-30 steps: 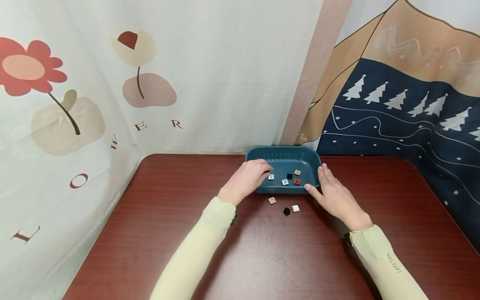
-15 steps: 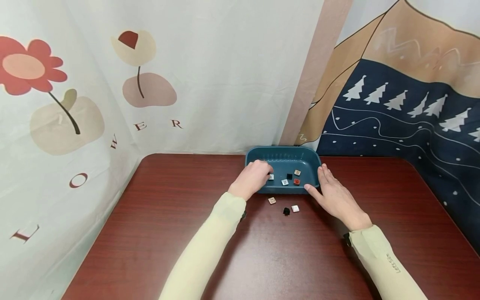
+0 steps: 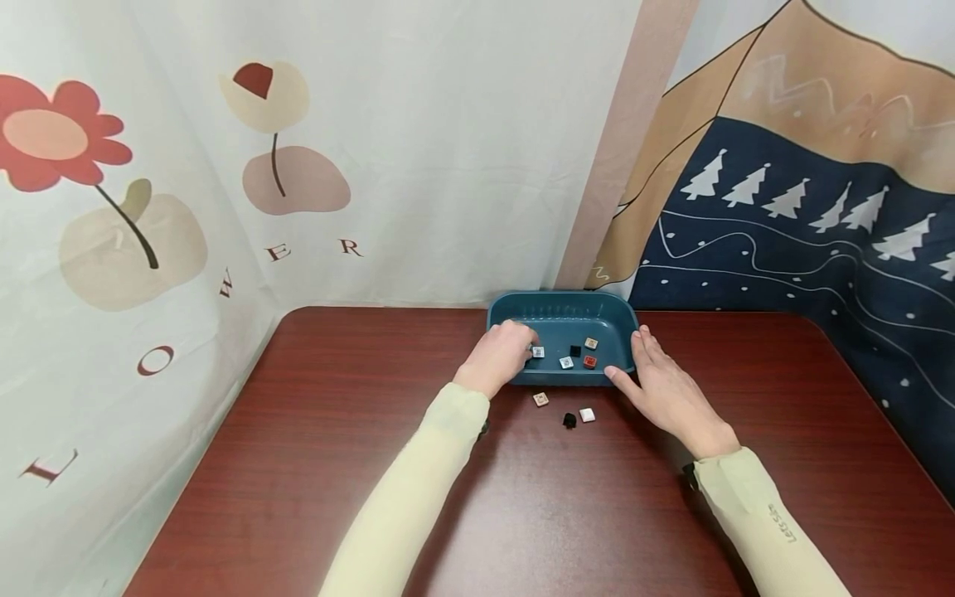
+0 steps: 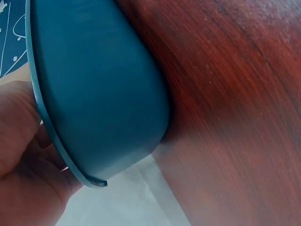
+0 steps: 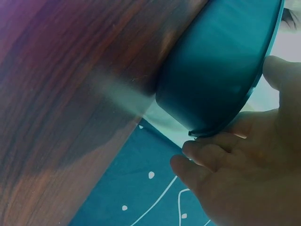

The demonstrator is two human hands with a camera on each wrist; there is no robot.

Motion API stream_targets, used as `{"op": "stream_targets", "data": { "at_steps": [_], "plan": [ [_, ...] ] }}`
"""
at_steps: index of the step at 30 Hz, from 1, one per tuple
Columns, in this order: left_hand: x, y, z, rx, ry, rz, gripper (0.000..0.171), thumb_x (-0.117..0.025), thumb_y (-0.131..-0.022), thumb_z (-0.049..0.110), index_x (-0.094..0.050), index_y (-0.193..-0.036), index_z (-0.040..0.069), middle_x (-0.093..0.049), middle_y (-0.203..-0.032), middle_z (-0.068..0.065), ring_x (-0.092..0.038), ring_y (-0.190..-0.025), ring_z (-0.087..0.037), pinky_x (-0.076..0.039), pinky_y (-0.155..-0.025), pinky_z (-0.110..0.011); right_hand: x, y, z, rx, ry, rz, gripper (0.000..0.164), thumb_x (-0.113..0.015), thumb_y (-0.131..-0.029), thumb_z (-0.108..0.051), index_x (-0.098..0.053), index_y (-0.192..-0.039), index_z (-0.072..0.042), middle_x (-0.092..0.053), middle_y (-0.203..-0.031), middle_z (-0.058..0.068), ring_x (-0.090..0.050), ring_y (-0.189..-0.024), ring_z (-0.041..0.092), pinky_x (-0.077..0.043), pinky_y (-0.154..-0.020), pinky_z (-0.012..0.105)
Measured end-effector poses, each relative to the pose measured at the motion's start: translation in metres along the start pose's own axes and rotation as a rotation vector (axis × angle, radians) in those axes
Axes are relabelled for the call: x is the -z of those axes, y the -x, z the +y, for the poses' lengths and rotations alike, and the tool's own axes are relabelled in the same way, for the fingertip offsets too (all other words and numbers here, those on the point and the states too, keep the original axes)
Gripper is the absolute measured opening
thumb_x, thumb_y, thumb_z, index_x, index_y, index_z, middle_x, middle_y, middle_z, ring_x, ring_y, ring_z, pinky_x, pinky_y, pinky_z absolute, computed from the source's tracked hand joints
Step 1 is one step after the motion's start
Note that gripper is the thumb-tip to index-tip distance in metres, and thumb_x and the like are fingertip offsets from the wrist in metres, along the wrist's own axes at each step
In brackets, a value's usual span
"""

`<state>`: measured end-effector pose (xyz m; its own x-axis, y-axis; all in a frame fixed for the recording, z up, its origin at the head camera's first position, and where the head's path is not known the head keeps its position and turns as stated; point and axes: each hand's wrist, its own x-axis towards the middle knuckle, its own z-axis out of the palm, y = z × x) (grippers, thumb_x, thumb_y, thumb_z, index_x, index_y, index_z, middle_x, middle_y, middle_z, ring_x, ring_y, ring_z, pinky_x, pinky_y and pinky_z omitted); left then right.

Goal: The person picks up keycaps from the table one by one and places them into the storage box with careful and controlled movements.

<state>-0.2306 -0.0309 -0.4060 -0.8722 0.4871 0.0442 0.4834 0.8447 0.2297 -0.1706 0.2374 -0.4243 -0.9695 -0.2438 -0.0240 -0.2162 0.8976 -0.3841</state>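
A blue-green plastic tray (image 3: 567,377) stands at the table's back edge. My left hand (image 3: 496,356) reaches over its near left rim with bent fingers; its fingertips are down inside, and whether they pinch a piece is hidden. Beside them lies a small white square piece (image 3: 538,352), like a keycap. Also in the tray are another white piece (image 3: 566,363), a black one (image 3: 575,351), a beige one (image 3: 591,343) and a red one (image 3: 589,362). My right hand (image 3: 667,394) lies along the tray's right end, fingers straight and thumb at the near rim.
In front of the tray, a beige piece (image 3: 540,400), a black piece (image 3: 569,420) and a white piece (image 3: 587,414) lie on the brown wooden table (image 3: 313,431). A printed curtain (image 3: 448,166) hangs right behind the tray.
My left hand has shifted slightly right over the tray's left end, its fingers dipping lower, then stayed nearly still. My right hand and the loose pieces have not visibly moved.
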Motion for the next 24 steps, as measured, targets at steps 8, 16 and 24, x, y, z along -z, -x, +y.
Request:
{"op": "stream_targets", "data": {
  "at_steps": [8,16,24],
  "plan": [
    [-0.002,0.002,-0.001,-0.087,-0.162,0.129,0.021,-0.071,-0.100,0.018,-0.079,-0.119,0.014,-0.076,-0.115,-0.002,-0.071,-0.106,-0.019,-0.057,-0.088,-0.037,0.001,0.000,-0.001,-0.002,-0.005,-0.007,0.096,-0.045,-0.105,-0.060,-0.015,-0.159,0.013,-0.009,-0.167,0.032,-0.016,-0.153,0.050,-0.023,-0.117,0.064],
    [0.001,0.014,0.007,-0.122,-0.175,0.224,0.035,-0.069,-0.101,0.029,-0.071,-0.133,0.015,-0.069,-0.132,-0.003,-0.065,-0.122,-0.019,-0.050,-0.103,-0.044,0.001,0.000,-0.001,-0.002,-0.002,-0.009,0.097,-0.045,-0.105,-0.061,-0.015,-0.159,0.013,-0.010,-0.167,0.032,-0.016,-0.153,0.050,-0.023,-0.117,0.064],
    [-0.004,0.028,0.017,-0.204,-0.153,0.315,0.044,-0.069,-0.101,0.032,-0.064,-0.141,0.013,-0.052,-0.153,-0.010,-0.048,-0.143,-0.028,-0.043,-0.112,-0.050,0.000,-0.001,0.000,0.002,0.000,-0.003,0.098,-0.044,-0.105,-0.062,-0.015,-0.158,0.014,-0.010,-0.167,0.033,-0.017,-0.152,0.051,-0.024,-0.117,0.064]
  ]
}}
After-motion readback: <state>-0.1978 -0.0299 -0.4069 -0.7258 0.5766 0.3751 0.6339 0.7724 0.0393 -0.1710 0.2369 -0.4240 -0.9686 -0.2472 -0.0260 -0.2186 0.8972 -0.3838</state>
